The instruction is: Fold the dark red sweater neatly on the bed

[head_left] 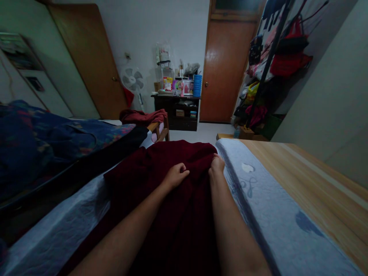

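A dark red cloth (175, 214) is spread over the bed's pale mattress, running from the bottom of the view up to the bed's far end. Near the middle of the cloth, my left hand (176, 176) is just above or on it, with fingers curled and thumb pointing right. At the cloth's far right corner, my right hand (217, 165) pinches the edge between closed fingers. Folds run through the cloth between the two hands. Whether the left fingers hold any of the fabric is hard to tell.
Patterned blue bedding (57, 134) lies at the left. The white mattress (258, 191) and a wooden board (310, 172) extend on the right. Farther off stand a fan (133, 79), a dark cabinet (172, 115), a door (227, 69) and hanging bags (290, 63).
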A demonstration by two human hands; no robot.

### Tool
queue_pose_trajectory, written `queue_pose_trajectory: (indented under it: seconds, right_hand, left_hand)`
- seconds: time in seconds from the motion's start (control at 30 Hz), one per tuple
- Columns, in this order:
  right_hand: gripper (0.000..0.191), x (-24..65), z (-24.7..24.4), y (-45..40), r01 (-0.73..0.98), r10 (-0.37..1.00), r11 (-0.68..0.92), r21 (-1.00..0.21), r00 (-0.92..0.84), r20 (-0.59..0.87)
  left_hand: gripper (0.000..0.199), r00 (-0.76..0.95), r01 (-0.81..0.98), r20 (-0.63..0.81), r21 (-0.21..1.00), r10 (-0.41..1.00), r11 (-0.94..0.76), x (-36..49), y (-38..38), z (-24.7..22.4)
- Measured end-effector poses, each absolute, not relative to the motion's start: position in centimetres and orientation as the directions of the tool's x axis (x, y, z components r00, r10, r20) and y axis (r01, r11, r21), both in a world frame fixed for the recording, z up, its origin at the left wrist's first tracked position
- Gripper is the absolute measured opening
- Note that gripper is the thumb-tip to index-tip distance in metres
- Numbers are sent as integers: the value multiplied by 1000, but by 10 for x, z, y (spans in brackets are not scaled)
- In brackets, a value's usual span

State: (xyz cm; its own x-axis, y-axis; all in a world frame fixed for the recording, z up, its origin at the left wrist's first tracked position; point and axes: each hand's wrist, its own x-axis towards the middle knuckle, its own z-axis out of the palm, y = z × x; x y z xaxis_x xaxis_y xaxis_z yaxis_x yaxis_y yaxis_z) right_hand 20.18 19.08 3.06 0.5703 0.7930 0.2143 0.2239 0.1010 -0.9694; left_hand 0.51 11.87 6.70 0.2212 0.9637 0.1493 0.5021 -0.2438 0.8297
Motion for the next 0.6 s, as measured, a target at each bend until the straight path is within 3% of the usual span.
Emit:
queue_pose_trajectory:
  seconds: [0.07, 0.13, 0.27, 0.43, 0.6]
  right_hand:
    - [53, 195, 27, 189, 205, 775, 25, -978, 614, 148]
    - [53, 188, 22, 183, 213, 775, -25, -977, 621, 116]
    - [54, 185, 19, 174, 234, 804, -55, -971, 587, 96]
    - [53, 190, 22, 177, 229, 812, -91, -969, 581, 61]
    - [52, 191, 22, 178, 214, 789, -106, -971, 612, 49]
  left_hand:
    - [23, 374, 592, 9, 767, 927, -247, 2, 125, 68]
    - [29, 418, 632, -57, 735, 907, -245, 1, 135, 73]
    - [36, 232, 746, 124, 614, 965, -258, 14, 160, 85]
    - [36, 154, 908, -58, 402, 986, -119, 45, 179, 76]
    - [13, 246, 892, -29, 398, 969, -215, 55, 183, 69]
